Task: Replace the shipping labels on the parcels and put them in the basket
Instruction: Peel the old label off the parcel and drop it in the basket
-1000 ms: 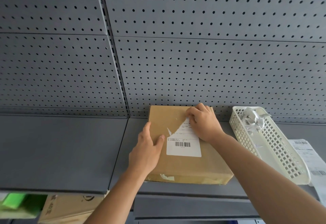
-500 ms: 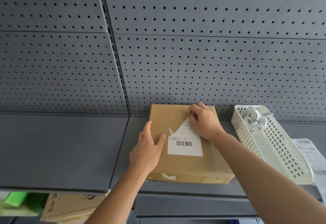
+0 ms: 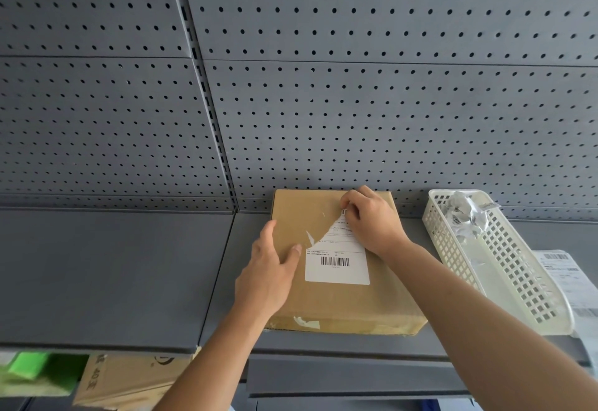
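If the pull is too quick, the label (image 3: 336, 263) (its top left already torn) may rip further. On the shelf (image 3: 113, 274), the box (image 3: 339, 303) lies under both hands: the right hand (image 3: 372, 219) pinches the label's top corner, and the left hand (image 3: 268, 268) presses flat on the box's left side.

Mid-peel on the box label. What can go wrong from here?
1. The label is already torn along its upper left, with a white scrap left on the box; the right hand pinches only a narrow tip, so it may rip again.
2. The left hand presses only the box's left side; a hard pull could slide it.
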A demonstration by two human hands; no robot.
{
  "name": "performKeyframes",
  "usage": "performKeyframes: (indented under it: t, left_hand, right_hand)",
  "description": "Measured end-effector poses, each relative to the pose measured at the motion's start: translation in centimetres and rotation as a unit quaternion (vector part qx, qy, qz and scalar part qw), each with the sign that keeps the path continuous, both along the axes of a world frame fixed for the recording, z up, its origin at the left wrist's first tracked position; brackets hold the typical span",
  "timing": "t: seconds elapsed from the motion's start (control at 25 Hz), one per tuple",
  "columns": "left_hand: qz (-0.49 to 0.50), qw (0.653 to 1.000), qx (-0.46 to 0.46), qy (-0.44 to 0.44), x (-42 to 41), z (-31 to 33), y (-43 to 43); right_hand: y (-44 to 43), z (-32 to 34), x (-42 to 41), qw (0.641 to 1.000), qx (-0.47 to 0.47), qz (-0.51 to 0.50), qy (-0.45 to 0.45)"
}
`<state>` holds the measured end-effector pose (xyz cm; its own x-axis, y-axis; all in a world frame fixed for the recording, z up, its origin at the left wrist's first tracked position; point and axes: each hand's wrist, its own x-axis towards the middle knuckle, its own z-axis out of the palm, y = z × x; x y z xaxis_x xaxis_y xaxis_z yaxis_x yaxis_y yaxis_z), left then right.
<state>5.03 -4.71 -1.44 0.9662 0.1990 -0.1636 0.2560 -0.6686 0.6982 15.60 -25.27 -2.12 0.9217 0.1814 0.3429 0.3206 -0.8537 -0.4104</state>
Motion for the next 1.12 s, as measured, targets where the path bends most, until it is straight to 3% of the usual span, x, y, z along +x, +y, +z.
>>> performKeyframes:
  t: [1.12]
  left_hand:
    - [0.006, 1.000, -0.010, -0.005, 0.07, -0.21, -0.01]
  right_hand:
    - [-0.19, -0.37, 0.16, 0.999, 0.046, 0.000, -0.008]
